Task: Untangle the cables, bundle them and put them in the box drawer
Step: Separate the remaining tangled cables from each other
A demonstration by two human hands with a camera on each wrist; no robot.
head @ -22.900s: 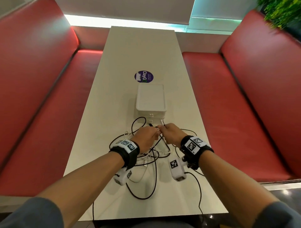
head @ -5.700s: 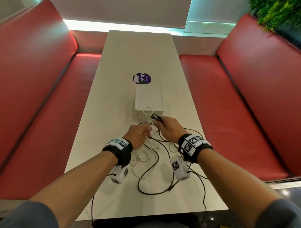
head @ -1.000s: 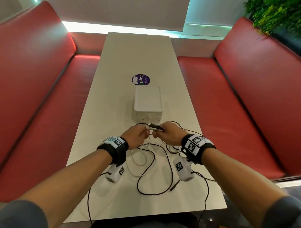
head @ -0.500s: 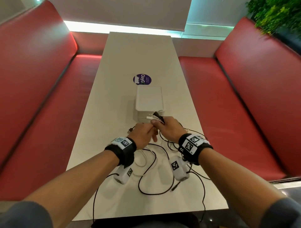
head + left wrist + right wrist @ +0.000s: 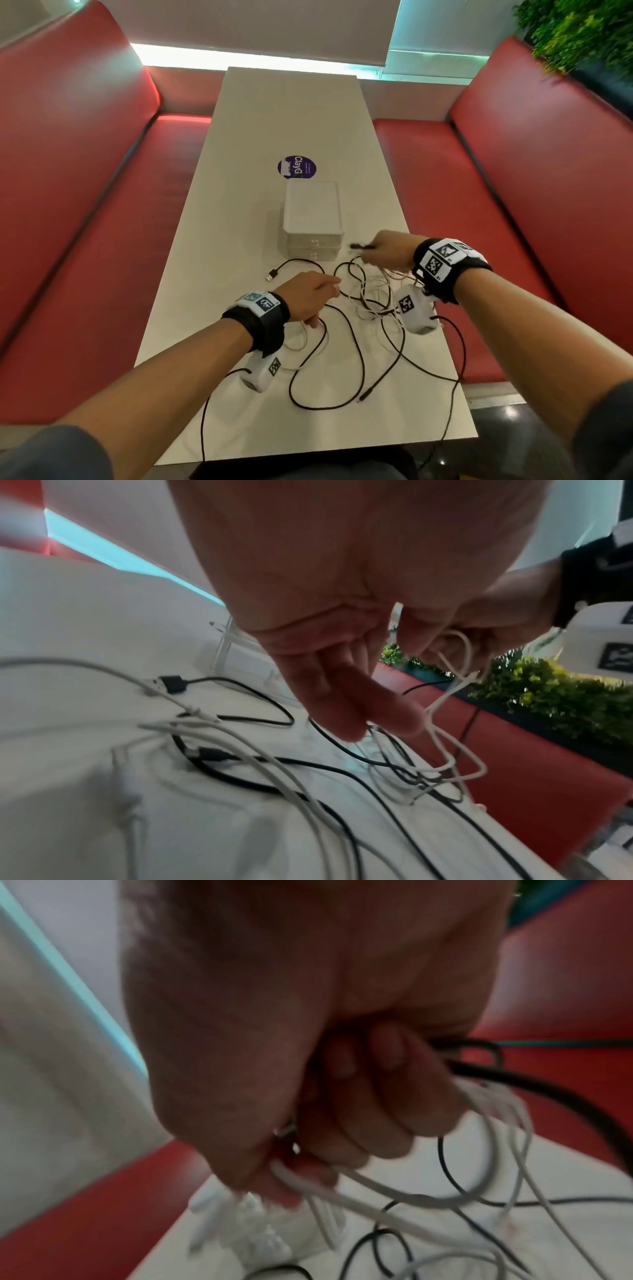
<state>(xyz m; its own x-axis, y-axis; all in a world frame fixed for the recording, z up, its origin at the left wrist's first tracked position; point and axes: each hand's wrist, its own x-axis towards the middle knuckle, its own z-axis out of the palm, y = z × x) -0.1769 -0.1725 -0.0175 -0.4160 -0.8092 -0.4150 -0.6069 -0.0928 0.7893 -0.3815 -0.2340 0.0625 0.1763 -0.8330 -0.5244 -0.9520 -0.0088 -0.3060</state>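
Black cables (image 5: 349,342) and white cables (image 5: 373,301) lie tangled on the white table (image 5: 239,240), in front of the white drawer box (image 5: 311,212). My right hand (image 5: 373,251) is to the right of the box front, fingers curled round white cable loops (image 5: 394,1191) and a black cable, whose plug (image 5: 359,246) sticks out to the left. My left hand (image 5: 325,301) hovers over the tangle with straight fingers (image 5: 359,718) pointing down and nothing gripped. A black USB plug (image 5: 272,275) lies loose to its left.
A round purple sticker (image 5: 296,167) lies behind the box. Red benches (image 5: 85,240) flank the table on both sides. A plant (image 5: 582,34) stands at the far right. Black cable ends hang over the near table edge (image 5: 205,428).
Half a second ago both hands met at the box front. The left hand has let go and dropped back toward me; the right hand has pulled right with its cables.
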